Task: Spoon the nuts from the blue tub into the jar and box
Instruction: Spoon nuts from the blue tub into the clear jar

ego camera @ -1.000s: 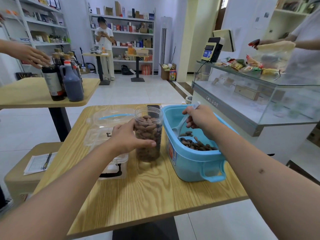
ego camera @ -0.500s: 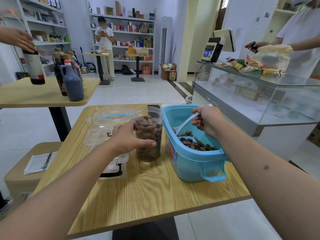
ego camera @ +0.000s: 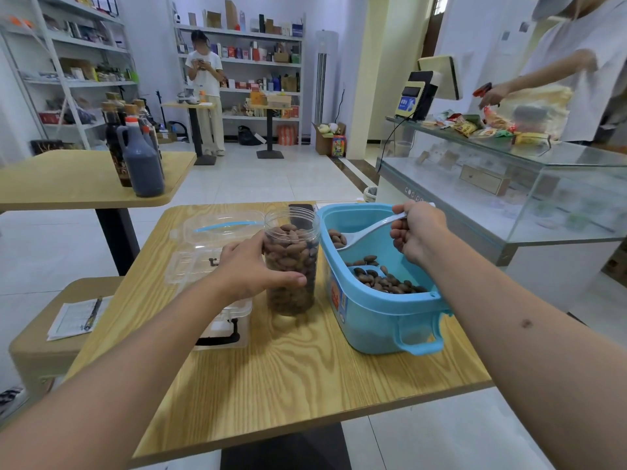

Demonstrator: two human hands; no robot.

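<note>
Dark sauce bottles (ego camera: 137,154) are standing together on a second wooden table (ego camera: 68,183) to the left. A paper sheet with a pen (ego camera: 79,317) is lying on a low stool (ego camera: 44,347). Snack packets (ego camera: 475,125) are sitting atop a glass counter (ego camera: 543,184), where a person in white (ego camera: 573,72) is reaching over them.

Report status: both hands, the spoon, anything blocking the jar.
Left hand grips clear plastic jar, nearly full. Right hand holds white plastic spoon, loaded with brown nuts, above blue plastic tub. Jar mouth open, unobstructed.
</note>
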